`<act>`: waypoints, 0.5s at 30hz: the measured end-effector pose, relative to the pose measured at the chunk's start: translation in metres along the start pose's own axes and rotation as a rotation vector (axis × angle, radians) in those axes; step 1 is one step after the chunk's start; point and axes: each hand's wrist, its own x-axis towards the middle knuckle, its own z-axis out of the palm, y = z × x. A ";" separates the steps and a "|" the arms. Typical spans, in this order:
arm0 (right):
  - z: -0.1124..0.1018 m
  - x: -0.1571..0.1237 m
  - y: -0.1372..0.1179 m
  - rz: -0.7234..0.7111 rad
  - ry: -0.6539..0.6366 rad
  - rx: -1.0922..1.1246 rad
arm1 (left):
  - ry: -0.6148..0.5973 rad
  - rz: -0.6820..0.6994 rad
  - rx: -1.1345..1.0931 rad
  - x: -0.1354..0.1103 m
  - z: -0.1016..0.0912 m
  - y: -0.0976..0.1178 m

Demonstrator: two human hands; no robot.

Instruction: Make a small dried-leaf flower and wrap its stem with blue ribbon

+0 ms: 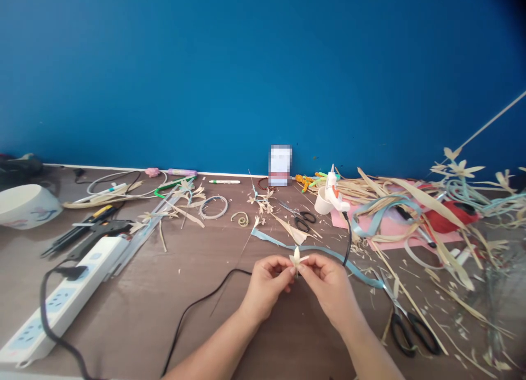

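My left hand [266,284] and my right hand [329,285] meet low in the middle of the brown table [172,292]. Together they pinch a small pale straw flower [296,257] whose petals stick up between the fingertips. Both hands are closed around its base. A light blue strip [287,245] lies on the table just beyond my fingers. A black cable [197,306] runs across the table to the left of my left wrist.
A white glue gun [333,192] stands behind my hands. Black scissors [411,328] lie at the right, smaller scissors [302,218] farther back. A white power strip [66,298] is at the left, a white bowl [25,204] beyond. Straw strips [431,226] pile up at the right.
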 end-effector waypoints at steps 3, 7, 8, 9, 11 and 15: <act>0.002 -0.004 0.000 -0.027 0.052 -0.119 | 0.023 0.045 -0.028 0.000 0.000 0.000; 0.007 -0.009 0.000 -0.123 0.093 -0.218 | -0.015 0.118 -0.068 -0.001 -0.001 -0.001; 0.008 -0.009 0.000 -0.146 0.097 -0.232 | -0.034 0.125 -0.076 -0.001 -0.001 -0.001; 0.008 -0.010 -0.001 -0.163 0.102 -0.250 | -0.049 0.126 -0.086 -0.002 -0.001 -0.002; 0.008 -0.011 -0.002 -0.185 0.110 -0.287 | -0.075 0.116 -0.104 -0.002 -0.002 -0.003; 0.007 -0.012 -0.004 -0.204 0.103 -0.337 | -0.112 0.120 -0.106 -0.002 -0.003 -0.006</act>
